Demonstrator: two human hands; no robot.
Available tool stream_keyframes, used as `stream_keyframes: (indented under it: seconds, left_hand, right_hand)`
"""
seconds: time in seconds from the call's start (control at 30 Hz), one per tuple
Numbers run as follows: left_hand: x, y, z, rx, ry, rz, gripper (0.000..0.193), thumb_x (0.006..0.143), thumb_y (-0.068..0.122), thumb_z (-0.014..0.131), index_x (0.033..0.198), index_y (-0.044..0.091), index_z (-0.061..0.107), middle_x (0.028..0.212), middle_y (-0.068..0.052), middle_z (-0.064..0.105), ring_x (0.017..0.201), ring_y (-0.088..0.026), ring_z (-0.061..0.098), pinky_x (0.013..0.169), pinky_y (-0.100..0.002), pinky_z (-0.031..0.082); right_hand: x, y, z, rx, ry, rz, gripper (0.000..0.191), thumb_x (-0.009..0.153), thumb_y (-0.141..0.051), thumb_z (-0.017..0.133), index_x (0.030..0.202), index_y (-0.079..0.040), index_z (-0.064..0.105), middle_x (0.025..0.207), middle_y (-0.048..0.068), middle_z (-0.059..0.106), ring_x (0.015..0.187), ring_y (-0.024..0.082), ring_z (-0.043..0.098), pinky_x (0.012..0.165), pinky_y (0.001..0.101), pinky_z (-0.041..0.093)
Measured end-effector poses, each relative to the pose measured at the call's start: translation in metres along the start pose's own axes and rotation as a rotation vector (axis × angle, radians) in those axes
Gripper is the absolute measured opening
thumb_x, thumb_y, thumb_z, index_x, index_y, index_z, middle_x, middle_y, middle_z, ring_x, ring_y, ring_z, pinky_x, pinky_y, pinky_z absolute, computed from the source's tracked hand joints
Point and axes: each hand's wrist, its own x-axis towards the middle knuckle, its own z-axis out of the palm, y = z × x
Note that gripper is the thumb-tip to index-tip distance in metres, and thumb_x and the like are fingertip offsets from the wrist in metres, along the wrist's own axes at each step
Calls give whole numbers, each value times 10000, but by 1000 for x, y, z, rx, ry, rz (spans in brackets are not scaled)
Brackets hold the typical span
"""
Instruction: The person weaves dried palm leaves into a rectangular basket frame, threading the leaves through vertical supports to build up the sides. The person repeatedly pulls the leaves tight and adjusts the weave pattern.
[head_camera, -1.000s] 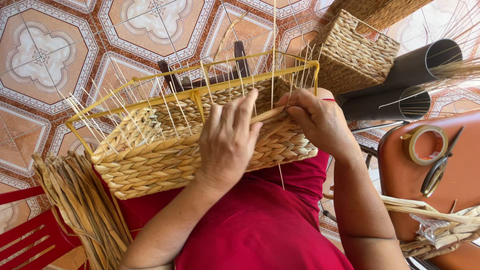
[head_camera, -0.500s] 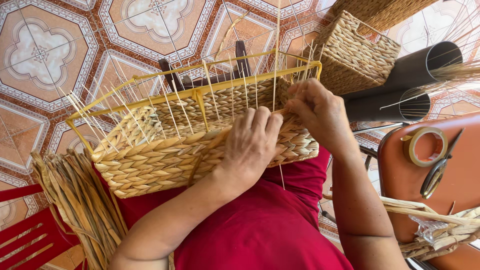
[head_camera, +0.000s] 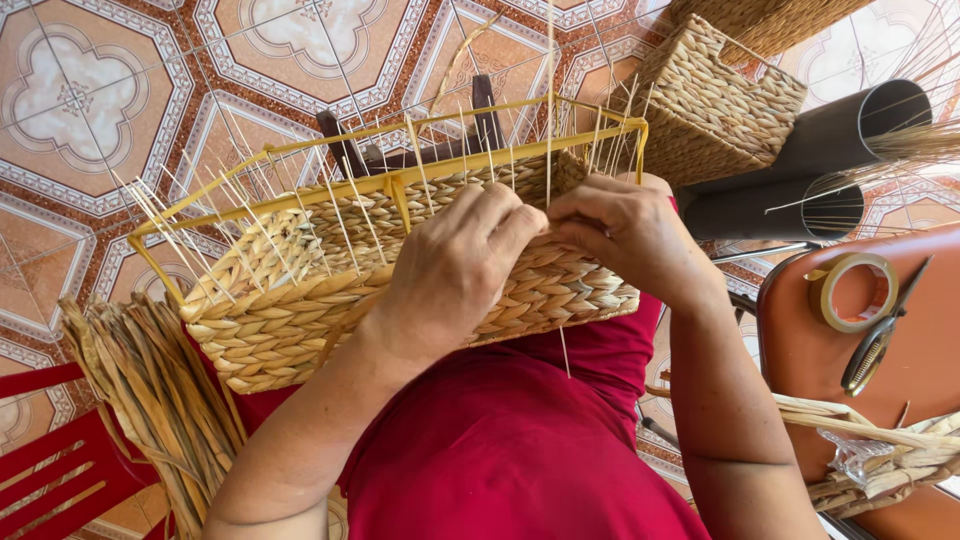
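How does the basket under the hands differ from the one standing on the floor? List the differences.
The basket on the lap is unfinished, its yellow wire frame and thin stakes bare above the weave; the floor basket is woven up to its rim. The lap basket has both hands, left and right, on it; the floor basket stands untouched. Both share the same tan braided weave.

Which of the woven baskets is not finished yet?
The basket on the lap, under both hands: it keeps a yellow wire frame and loose upright strands. The basket on the floor has closed sides.
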Motion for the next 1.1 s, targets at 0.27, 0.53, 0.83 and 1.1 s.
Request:
stream_keyframes:
  seconds: [0.27,0.53,0.83,1.1]
  left_hand:
    - [-16,35,6,-241,-50,-246,240,974,276,761,1111,111,652,948,-46,671,858,-194,675,742,-331,585]
    - [19,-16,65,-497,-227,-619,255,1014,297,685,1102,58,669,786,-114,708,683,-206,686,588,-357,523]
    - [0,0,53,-1313,33,-668,419,1071,418,548,1214,60,711,931,-71,765,831,-150,710,737,-287,605]
    - [-27,7,10,-937,439,-281,469,1073,288,670,1454,105,466,1275,-137,674,1209,-194,669,1089,-311,586]
  right_hand:
    - [-8,2,18,92,107,207,173,972,-80,687,1080,-14,569,873,108,661,793,268,683,697,374,522]
    - [-9,18,9,499,21,326,120,1017,-15,588,1132,-7,554,841,37,678,717,70,661,644,240,565]
    - [-1,15,16,-1,115,221,185,935,-89,699,1092,-26,626,853,134,720,757,251,721,640,359,557]
    - [2,-4,30,-17,47,308,47,951,-125,688,960,-83,708,830,97,755,695,278,726,642,400,556]
